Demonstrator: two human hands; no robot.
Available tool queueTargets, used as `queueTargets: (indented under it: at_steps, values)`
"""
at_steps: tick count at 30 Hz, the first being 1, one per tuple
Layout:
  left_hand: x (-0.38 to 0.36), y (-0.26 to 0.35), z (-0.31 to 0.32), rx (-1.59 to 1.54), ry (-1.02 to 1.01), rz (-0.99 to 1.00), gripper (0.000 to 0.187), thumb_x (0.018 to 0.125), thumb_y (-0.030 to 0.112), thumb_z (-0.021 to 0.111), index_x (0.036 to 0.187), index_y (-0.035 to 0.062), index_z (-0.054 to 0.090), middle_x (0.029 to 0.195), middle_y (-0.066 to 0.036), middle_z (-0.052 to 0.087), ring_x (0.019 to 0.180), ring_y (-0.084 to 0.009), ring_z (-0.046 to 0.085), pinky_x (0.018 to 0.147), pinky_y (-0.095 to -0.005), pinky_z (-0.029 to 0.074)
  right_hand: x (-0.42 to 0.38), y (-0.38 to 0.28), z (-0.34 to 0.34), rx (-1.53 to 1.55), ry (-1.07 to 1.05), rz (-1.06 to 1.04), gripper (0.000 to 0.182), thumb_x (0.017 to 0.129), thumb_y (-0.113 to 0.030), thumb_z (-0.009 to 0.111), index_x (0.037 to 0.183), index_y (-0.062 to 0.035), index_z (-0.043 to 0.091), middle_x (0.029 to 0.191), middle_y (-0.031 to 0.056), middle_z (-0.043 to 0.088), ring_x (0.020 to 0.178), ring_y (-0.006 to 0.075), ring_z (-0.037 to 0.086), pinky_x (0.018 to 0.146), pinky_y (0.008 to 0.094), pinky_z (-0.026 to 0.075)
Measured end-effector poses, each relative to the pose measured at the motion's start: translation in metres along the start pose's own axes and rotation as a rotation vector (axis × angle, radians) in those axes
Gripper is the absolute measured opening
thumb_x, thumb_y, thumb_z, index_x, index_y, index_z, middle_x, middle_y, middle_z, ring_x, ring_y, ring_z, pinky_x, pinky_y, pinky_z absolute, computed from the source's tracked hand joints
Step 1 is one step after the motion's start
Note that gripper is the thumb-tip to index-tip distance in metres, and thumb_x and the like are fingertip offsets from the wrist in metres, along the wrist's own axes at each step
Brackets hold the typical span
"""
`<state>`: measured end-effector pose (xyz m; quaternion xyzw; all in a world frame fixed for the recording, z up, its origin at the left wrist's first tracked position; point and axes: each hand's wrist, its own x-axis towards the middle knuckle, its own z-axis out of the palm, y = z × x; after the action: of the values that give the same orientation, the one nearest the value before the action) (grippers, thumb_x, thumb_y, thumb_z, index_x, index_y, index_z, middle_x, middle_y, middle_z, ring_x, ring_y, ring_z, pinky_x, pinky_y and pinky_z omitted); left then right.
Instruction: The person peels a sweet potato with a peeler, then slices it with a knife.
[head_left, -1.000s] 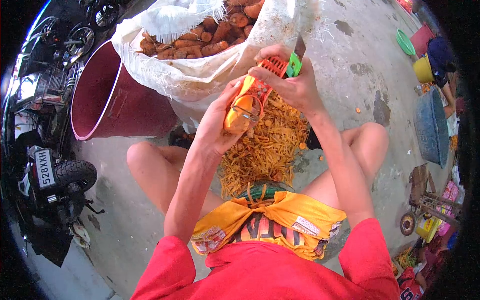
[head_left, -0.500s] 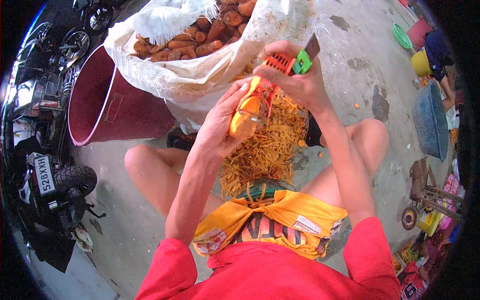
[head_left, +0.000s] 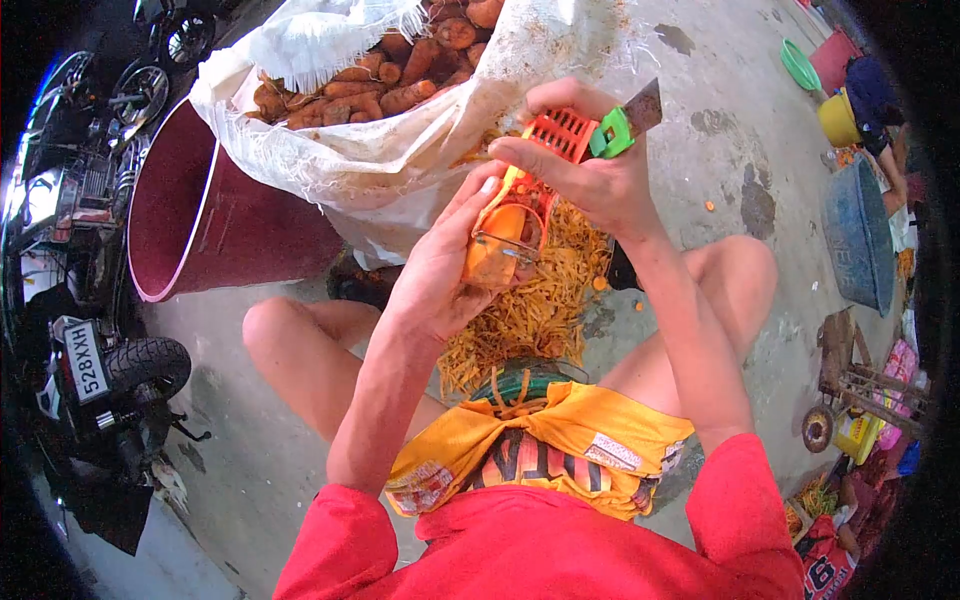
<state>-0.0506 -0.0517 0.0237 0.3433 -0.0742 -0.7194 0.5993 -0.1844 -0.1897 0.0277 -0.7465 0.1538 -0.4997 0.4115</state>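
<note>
My left hand [head_left: 440,265] is wrapped round a bright orange, peeled carrot [head_left: 488,262], pointing its thick end down toward my lap. In my right hand [head_left: 590,165] is a red-orange vegetable peeler [head_left: 557,133] with a slotted handle; its metal blade lies across the carrot. A green plastic piece with a broad metal blade [head_left: 645,105] juts out past my right fingers at the handle's far end. Beneath both hands, a heap of carrot peelings [head_left: 540,325] covers a container between my legs, its green rim [head_left: 520,380] partly showing.
A white woven sack [head_left: 400,165] full of unpeeled carrots [head_left: 400,75] stands ahead. To its left leans a maroon bin [head_left: 250,220]. Motorcycles [head_left: 130,370] line the left side. At right are a blue tub [head_left: 858,240], a yellow bucket [head_left: 838,120] and another person [head_left: 878,115].
The peeler has shifted slightly down along the carrot, and its slotted handle has turned more into view. The blade by my right hand has moved a little to the right.
</note>
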Motion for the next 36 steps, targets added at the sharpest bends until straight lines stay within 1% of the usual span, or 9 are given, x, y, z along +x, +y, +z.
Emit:
queueTargets:
  at_steps: [9,15,18,22,24,26,28,33,36]
  values:
    - [-0.007,0.001,0.007,0.105,-0.128,-0.031,0.041,0.112,0.03,0.046,0.15,0.0151,0.045,0.104,-0.004,0.058,0.086,-0.0141,0.059,0.067,-0.0293,0.052,0.029,0.055,-0.054,-0.066,0.264,0.138,0.015,0.091,-0.011,0.081,0.1,-0.0079,0.07,0.088,-0.0006,0.072,0.083,0.0052,0.065,0.069,0.0223,0.051]
    - [0.0,0.002,-0.001,0.147,-0.026,0.081,0.036,0.112,0.029,0.043,0.145,0.0145,0.049,0.103,-0.004,0.06,0.084,-0.0116,0.06,0.066,-0.0285,0.052,0.007,-0.001,-0.012,-0.143,-0.098,-0.247,0.021,0.088,-0.012,0.084,0.098,-0.0038,0.068,0.082,0.0,0.071,0.076,0.0053,0.067,0.067,0.0221,0.054]
    - [-0.003,-0.001,-0.002,0.13,0.002,0.069,0.037,0.113,0.031,0.041,0.145,0.0143,0.05,0.101,-0.004,0.062,0.081,-0.0106,0.061,0.065,-0.0283,0.053,0.019,0.025,-0.028,0.112,0.158,0.127,0.025,0.085,-0.011,0.087,0.1,-0.0045,0.068,0.084,-0.0007,0.072,0.077,0.0053,0.068,0.067,0.0236,0.056]
    - [-0.004,0.003,0.0,0.013,-0.071,0.014,0.041,0.112,0.036,0.042,0.146,0.015,0.052,0.101,-0.005,0.064,0.084,-0.0137,0.065,0.073,-0.0352,0.06,0.006,0.0,-0.015,0.11,0.059,0.075,0.024,0.086,-0.011,0.086,0.1,-0.0046,0.068,0.084,-0.0005,0.072,0.078,0.0063,0.068,0.067,0.0244,0.056]
    - [-0.006,-0.001,0.022,0.03,0.134,0.016,0.04,0.111,0.039,0.046,0.141,0.015,0.056,0.11,0.001,0.063,0.088,-0.0085,0.064,0.069,-0.0275,0.06,0.003,-0.003,-0.009,-0.1,-0.047,-0.17,0.023,0.087,-0.011,0.085,0.101,-0.0045,0.069,0.081,0.0,0.071,0.078,0.007,0.069,0.067,0.025,0.056]
    - [-0.002,-0.007,0.003,0.024,0.129,-0.021,0.04,0.111,0.039,0.048,0.141,0.0148,0.057,0.109,0.001,0.063,0.083,-0.0084,0.062,0.069,-0.0277,0.058,-0.005,0.015,-0.006,0.255,0.031,0.073,0.016,0.091,-0.008,0.08,0.1,-0.0034,0.067,0.088,0.0005,0.069,0.082,0.0086,0.067,0.072,0.0235,0.055]
    - [0.002,-0.004,-0.001,-0.049,0.032,0.03,0.043,0.111,0.04,0.047,0.142,0.0119,0.056,0.094,-0.002,0.06,0.075,-0.0121,0.061,0.063,-0.0277,0.052,0.01,0.033,-0.035,0.081,0.099,0.15,0.017,0.092,-0.011,0.08,0.101,-0.0032,0.067,0.09,-0.0002,0.07,0.083,0.0072,0.066,0.072,0.0238,0.055]
    - [0.012,-0.03,-0.02,0.774,0.122,0.064,0.053,0.105,0.055,0.053,0.125,0.0084,0.068,0.098,0.0,0.059,0.084,-0.0075,0.054,0.069,-0.0264,0.048,-0.003,0.028,-0.058,-0.34,-0.024,0.225,0.018,0.091,-0.014,0.082,0.099,-0.003,0.07,0.082,-0.0001,0.071,0.077,0.0046,0.065,0.07,0.0248,0.055]
    - [0.029,-0.049,-0.052,0.956,0.138,0.33,0.037,0.106,0.039,0.062,0.119,0.0052,0.069,0.102,-0.002,0.065,0.085,-0.0065,0.058,0.07,-0.0257,0.05,-0.012,0.022,-0.069,-0.63,-0.246,0.232,0.027,0.086,-0.022,0.083,0.094,0.0002,0.069,0.073,0.0096,0.071,0.07,0.0126,0.067,0.07,0.0305,0.055]
